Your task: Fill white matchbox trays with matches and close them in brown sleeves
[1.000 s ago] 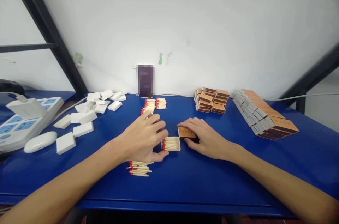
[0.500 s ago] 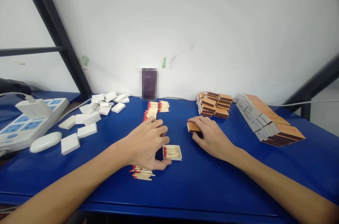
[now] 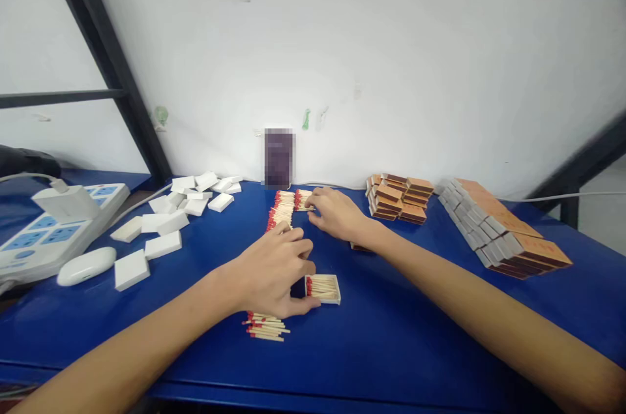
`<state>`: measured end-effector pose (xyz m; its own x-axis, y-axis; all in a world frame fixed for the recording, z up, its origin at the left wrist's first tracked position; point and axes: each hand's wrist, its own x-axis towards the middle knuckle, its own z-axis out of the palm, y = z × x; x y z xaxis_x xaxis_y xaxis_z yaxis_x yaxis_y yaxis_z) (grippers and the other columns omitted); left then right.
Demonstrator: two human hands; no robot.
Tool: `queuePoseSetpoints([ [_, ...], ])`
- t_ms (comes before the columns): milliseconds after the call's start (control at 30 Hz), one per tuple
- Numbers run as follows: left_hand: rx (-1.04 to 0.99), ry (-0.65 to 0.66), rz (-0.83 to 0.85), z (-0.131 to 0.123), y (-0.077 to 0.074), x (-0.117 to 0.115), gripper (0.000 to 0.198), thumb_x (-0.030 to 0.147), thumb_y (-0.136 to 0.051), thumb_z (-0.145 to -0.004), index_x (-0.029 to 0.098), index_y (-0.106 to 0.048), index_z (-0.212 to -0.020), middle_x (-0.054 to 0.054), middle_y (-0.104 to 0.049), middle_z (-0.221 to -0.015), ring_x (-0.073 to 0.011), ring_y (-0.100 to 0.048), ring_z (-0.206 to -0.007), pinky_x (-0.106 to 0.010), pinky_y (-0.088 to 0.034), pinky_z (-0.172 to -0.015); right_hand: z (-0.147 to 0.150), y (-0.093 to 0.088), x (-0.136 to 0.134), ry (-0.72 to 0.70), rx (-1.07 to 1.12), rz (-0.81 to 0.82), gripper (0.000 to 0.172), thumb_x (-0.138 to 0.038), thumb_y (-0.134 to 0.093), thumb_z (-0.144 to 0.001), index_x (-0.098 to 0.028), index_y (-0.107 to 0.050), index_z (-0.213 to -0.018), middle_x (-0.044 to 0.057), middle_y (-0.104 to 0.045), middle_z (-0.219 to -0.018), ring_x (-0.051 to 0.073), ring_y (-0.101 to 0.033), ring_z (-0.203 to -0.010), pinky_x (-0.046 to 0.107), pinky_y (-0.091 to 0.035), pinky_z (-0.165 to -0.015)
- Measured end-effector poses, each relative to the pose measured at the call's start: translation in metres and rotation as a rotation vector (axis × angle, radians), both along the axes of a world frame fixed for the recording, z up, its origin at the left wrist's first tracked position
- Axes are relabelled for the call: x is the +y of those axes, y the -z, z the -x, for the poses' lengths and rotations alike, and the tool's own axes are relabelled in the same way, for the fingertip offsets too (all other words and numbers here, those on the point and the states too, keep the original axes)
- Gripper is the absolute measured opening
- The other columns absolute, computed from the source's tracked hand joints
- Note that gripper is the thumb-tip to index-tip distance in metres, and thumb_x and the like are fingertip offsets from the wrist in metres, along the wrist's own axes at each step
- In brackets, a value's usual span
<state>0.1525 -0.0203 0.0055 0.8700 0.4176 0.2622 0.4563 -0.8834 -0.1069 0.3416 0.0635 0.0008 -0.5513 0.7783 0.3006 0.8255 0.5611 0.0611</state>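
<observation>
A white matchbox tray (image 3: 323, 289) filled with red-headed matches lies on the blue table (image 3: 372, 349). My left hand (image 3: 278, 270) is closed on the left end of this tray, thumb at its near side. My right hand (image 3: 337, 213) reaches to the small pile of matches (image 3: 301, 199) at the back, fingers curled over its right end; whether it grips any is hidden. A longer row of matches (image 3: 282, 207) runs beside that pile, partly behind my left hand. Loose matches (image 3: 267, 328) lie nearer the front edge. An orange matchbox sleeve (image 3: 359, 247) shows slightly under my right wrist.
Empty white trays (image 3: 163, 244) are scattered at the left, near a power strip (image 3: 63, 231) and a white oval case (image 3: 87, 266). Stacked orange sleeves (image 3: 398, 197) stand back right. Further right are rows of matchboxes (image 3: 508, 225). A pixelated dark object (image 3: 278, 158) leans on the wall.
My right hand has let go of the orange sleeve and moved back and left to the small match pile. My left hand stays at the filled tray. The view has shifted slightly.
</observation>
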Motion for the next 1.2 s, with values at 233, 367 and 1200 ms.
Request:
queuePoseSetpoints([
  [233,0.002,0.004,0.014,-0.001,-0.001,0.001,0.040,0.055,-0.057,-0.082,0.018,-0.071,-0.077,-0.004,-0.056,-0.075,-0.0188,-0.047,-0.076,-0.035,-0.033,-0.075,0.014,-0.003,0.008,0.034,-0.028,-0.039,0.019,-0.021,-0.051,-0.088,-0.015,-0.067,-0.096,0.013,-0.065,-0.102,0.026,-0.059,-0.097,0.035,-0.045,-0.080],
  [367,-0.005,0.007,0.020,-0.001,-0.001,0.001,0.039,0.055,-0.058,-0.082,0.019,-0.071,-0.078,-0.004,-0.057,-0.075,-0.0187,-0.047,-0.076,-0.035,-0.032,-0.074,0.009,-0.006,0.018,-0.010,0.020,0.026,0.040,-0.025,-0.058,-0.083,-0.013,-0.061,-0.121,0.015,-0.060,-0.119,0.029,-0.056,-0.108,0.039,-0.045,-0.091],
  [1200,-0.011,0.009,0.069,0.002,-0.002,0.001,0.038,0.056,-0.061,-0.080,0.020,-0.072,-0.080,-0.003,-0.055,-0.074,-0.0177,-0.046,-0.075,-0.035,-0.031,-0.076,0.005,-0.007,0.088,-0.115,0.172,0.559,0.075,-0.031,-0.074,-0.063,-0.015,-0.051,-0.132,0.006,-0.071,-0.103,0.018,-0.064,-0.082,0.027,-0.049,-0.069],
])
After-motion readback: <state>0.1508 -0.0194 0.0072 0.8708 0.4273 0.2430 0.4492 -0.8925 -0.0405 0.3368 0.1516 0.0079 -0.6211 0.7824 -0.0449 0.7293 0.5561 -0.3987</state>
